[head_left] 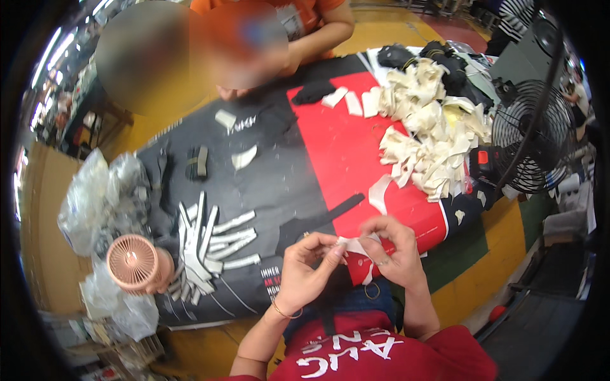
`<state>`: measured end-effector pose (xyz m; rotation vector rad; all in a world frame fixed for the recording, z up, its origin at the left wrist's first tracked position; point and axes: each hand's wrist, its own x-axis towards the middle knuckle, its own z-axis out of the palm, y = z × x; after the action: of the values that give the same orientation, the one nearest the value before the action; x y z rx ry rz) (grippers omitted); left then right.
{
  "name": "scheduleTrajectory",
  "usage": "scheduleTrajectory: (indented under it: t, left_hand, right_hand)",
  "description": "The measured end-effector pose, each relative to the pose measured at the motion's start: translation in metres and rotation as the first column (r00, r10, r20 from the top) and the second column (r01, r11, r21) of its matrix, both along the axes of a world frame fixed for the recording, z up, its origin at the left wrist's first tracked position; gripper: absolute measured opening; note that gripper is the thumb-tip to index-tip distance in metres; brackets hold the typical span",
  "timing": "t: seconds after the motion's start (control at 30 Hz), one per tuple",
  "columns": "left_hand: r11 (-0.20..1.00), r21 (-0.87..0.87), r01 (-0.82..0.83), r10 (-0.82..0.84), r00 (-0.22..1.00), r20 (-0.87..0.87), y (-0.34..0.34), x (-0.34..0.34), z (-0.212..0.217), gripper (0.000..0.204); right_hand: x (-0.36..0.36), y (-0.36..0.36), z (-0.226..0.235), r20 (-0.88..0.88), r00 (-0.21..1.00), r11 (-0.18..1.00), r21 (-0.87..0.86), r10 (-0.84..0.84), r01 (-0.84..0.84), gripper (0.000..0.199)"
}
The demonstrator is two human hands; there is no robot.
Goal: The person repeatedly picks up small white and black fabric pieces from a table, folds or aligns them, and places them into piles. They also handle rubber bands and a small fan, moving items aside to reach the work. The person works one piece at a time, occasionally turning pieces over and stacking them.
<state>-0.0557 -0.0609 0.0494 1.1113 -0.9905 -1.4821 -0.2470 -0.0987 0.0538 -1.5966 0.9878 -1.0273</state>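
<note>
Close to my body at the table's near edge, my left hand (310,263) pinches one end of a small white strip (354,246), which looks like cloth or thin foam. My right hand (395,254) has its fingers closed at the other end, slightly blurred. A curved white piece (379,194) lies flat just beyond my right hand. To the left of it, a dark strip (327,216) stretches across the black and red parts of the table cover (324,149). Another bit of white material (368,274) shows just below my hands.
A heap of cream pieces (432,127) covers the far right, beside a black fan (534,136). Grey-white strips (206,241) lie at left near a pink fan (132,261) and clear plastic bags (105,197). Across the table, a person in orange (318,25) leans in.
</note>
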Motion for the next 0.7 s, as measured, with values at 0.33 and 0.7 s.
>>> scheduleTrajectory:
  t: [0.33, 0.7]
  left_hand:
    - [0.917, -0.038, -0.398, 0.392, 0.914, -0.104, 0.057, 0.008, -0.022, 0.012]
    - [0.902, -0.419, -0.107, 0.432, 0.247, 0.867, 0.073, 0.051, -0.043, 0.033]
  right_hand:
    - [0.029, 0.008, -0.019, 0.253, 0.939, 0.723, 0.6, 0.233, -0.341, 0.028]
    - [0.07, -0.042, 0.008, -0.486, 0.6, 0.751, 0.21, 0.636, -0.626, 0.027]
